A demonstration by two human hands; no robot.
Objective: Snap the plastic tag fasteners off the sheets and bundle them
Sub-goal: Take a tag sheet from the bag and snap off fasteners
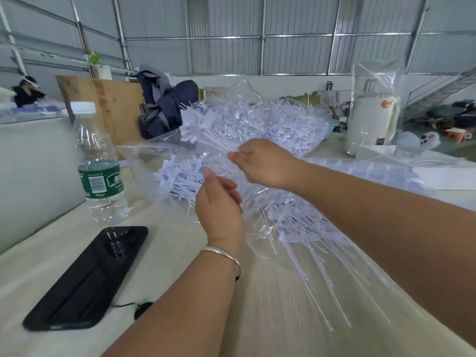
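My right hand [260,163] is raised over the table and grips a fan-shaped bundle of white plastic tag fasteners [206,127] by their thin stems. Just below it, my left hand [219,199] stands with its fingers straight and its palm turned toward the right hand, holding nothing that I can see. Beneath both hands lies a pile of loose fasteners in a clear plastic bag [180,179]. More fasteners and long stripped strips [309,243] are spread on the table under my right forearm. Another full clear bag of fasteners [291,124] sits behind.
A water bottle [99,163] stands at the left, with a black phone [87,276] lying in front of it. A white board [31,171] borders the table's left side. At the back right stands a tall white cylinder in clear wrap [371,117].
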